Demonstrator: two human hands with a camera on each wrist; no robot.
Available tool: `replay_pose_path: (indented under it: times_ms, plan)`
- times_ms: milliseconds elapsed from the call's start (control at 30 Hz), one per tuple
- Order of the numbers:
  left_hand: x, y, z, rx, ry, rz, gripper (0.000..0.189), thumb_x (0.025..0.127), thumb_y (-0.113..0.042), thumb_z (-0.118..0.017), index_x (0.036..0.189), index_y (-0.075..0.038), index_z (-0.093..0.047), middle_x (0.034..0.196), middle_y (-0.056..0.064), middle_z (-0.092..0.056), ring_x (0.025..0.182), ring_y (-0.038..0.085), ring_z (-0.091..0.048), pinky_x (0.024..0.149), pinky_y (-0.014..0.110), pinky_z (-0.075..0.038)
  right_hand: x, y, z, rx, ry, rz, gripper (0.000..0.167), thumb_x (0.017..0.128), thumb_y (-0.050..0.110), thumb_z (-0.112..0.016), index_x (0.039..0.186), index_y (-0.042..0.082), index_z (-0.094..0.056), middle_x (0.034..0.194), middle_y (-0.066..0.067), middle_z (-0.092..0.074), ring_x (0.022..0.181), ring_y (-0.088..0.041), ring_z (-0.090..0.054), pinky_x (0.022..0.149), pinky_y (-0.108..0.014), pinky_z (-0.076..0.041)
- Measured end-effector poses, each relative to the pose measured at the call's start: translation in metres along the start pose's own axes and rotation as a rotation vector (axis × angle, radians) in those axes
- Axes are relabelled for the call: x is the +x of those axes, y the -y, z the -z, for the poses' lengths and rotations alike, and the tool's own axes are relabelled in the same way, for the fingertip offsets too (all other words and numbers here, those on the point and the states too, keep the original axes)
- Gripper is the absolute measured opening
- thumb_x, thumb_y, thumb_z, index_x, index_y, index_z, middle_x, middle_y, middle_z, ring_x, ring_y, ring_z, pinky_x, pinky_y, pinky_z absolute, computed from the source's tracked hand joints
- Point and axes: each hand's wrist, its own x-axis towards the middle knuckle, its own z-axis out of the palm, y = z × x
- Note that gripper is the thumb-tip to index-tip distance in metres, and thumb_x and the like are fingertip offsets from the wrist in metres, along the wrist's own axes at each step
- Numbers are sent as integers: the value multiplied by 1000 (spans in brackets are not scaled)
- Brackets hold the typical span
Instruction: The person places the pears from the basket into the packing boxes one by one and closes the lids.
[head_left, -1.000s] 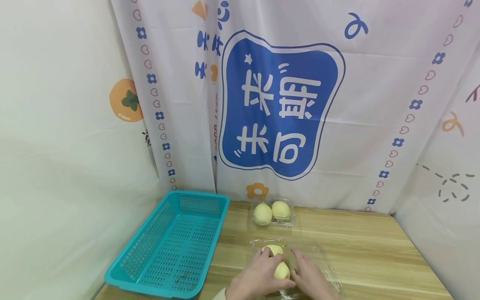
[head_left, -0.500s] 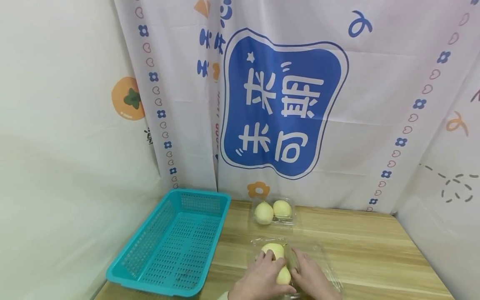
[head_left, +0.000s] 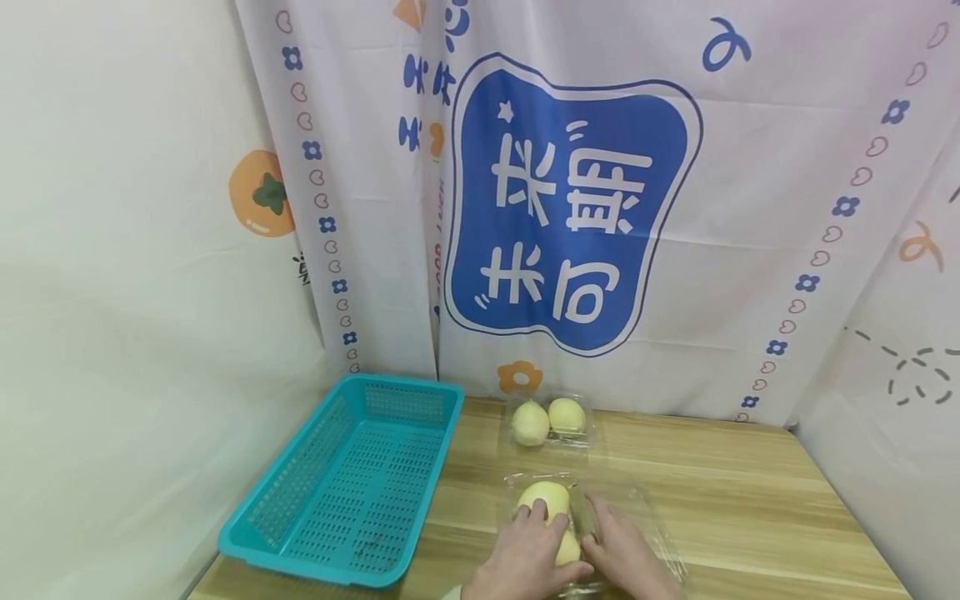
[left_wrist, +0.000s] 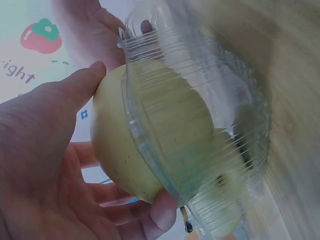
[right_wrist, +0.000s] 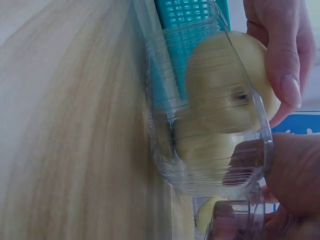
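Note:
Two pale yellow pears lie in an open clear plastic clamshell box (head_left: pixel 517 481) at the table's front. My left hand (head_left: pixel 521 554) grips the nearer pear (left_wrist: pixel 112 145), thumb on one side and fingers curled round the other. The farther pear (head_left: pixel 546 496) sits just beyond its fingertips, and in the left wrist view it shows blurred through the ribbed plastic. On the right, my right hand (head_left: pixel 622 546) holds the box's edge, where part of the hand shows through the clear wall (right_wrist: pixel 200 182). The box's opened lid (head_left: pixel 645 508) lies under and beyond that hand.
A turquoise perforated basket (head_left: pixel 435 492) stands on the left of the wooden table (head_left: pixel 750 500), with only small dark specks on its floor. Near the back, another clear box (head_left: pixel 570 443) holds two pears (head_left: pixel 530 425). A printed curtain (head_left: pixel 697 333) hangs behind.
My left hand has shifted slightly toward me with the nearer pear, so more of the farther pear shows. The right hand stays at the box edge. The head view has drifted slightly.

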Motion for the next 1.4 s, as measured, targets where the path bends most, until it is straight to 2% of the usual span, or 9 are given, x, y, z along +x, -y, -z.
replay_pose_path:
  times_ms: [100,300,433,533,667,867,1000,1200,1400]
  plan:
    - [-1,3,0,-31,10,-20,64,80,-74,-58,115,-21,-65,96,3,-56,75,13,-51,55,25,-43,1,0,0,-6,4,1,67,75,11,-67,138,1,-48,119,-16,-66,78,-11,-53,69,-31,-50]
    - [-4,14,6,-77,4,-146,57,85,-62,-64,121,-18,-64,97,1,-60,74,8,-51,64,20,-44,-1,-1,-1,-3,-21,23,66,75,9,-68,137,-1,-48,119,-18,-67,86,-16,-59,78,-40,-55]
    - [-5,19,8,-71,23,-195,54,84,-58,-68,122,-20,-62,96,-2,-60,73,4,-50,64,17,-43,-1,-1,1,21,-14,23,67,76,10,-68,139,0,-48,120,-17,-66,91,-17,-61,79,-41,-56]
    - [-5,22,10,-85,67,-206,54,83,-55,-69,126,-23,-61,99,-4,-60,76,2,-50,65,16,-44,-1,-2,3,51,13,17,67,78,11,-67,140,1,-46,110,-10,-67,79,-10,-59,70,-31,-54]
    - [-5,24,10,-116,117,-206,51,85,-49,-70,129,-25,-59,105,-6,-63,82,0,-54,69,17,-47,-1,-3,5,87,64,13,64,83,9,-64,142,-2,-43,91,0,-60,60,-4,-45,57,-21,-43]
    - [-5,26,4,-192,138,-188,48,87,-45,-70,129,-25,-60,108,-7,-62,85,-1,-55,72,18,-48,0,-4,4,73,51,23,57,86,9,-62,140,-1,-47,110,-9,-66,74,-5,-53,69,-27,-52]
    - [-4,32,0,-319,141,-178,41,92,-39,-67,127,-19,-62,110,-6,-62,86,-3,-52,73,14,-47,1,-4,4,108,67,-2,55,90,10,-60,141,-1,-45,96,-3,-63,62,-4,-49,58,-22,-47]
    - [-2,44,-6,-449,47,-192,25,97,-28,-60,116,-12,-66,102,-3,-64,82,-4,-53,68,9,-46,1,-4,7,140,79,-12,54,90,10,-59,141,-2,-45,70,6,-50,50,-3,-43,47,-20,-40]
    - [0,50,-8,-518,-125,-134,14,97,-18,-60,106,-11,-68,102,-2,-65,91,3,-61,74,13,-51,1,-4,9,132,68,-5,53,89,11,-59,139,-2,-48,56,9,-48,46,-2,-41,44,-20,-38]
